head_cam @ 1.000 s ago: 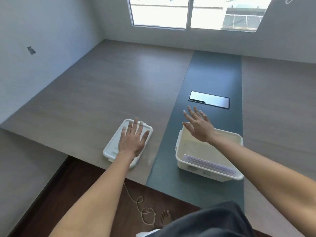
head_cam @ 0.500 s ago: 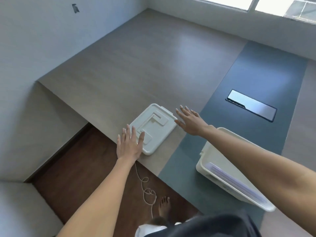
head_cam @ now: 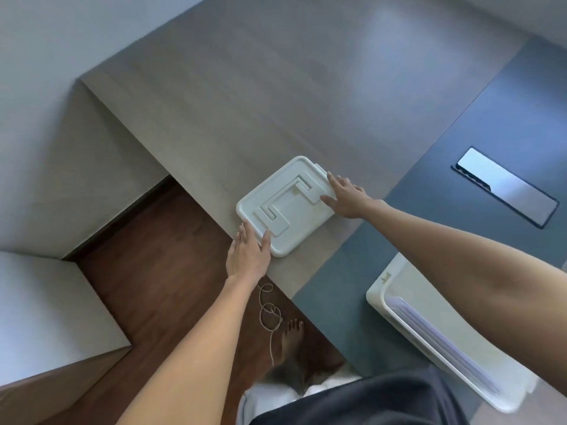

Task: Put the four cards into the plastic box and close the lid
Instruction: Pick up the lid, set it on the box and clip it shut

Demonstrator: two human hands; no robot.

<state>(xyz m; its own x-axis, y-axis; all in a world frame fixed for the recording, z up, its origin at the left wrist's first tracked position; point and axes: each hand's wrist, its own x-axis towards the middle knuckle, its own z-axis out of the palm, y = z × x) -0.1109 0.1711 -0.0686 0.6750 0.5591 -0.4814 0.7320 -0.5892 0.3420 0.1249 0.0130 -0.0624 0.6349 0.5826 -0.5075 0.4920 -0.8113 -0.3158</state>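
With the cards (head_cam: 441, 338) already stood in the plastic box (head_cam: 399, 305) at the worktop's (head_cam: 245, 102) near edge, the lid (head_cam: 288, 207) beside it is touched at opposite ends by the flat, unclenched left hand (head_cam: 248, 256) and right hand (head_cam: 346, 196), and is best lifted level.

Both bare forearms reach toward the centre of the frame. The left hand (head_cam: 248, 256) lies palm down at lower centre, fingers (head_cam: 265, 239) extended together. The right hand (head_cam: 346, 197) enters from the right, flat, fingers spread.
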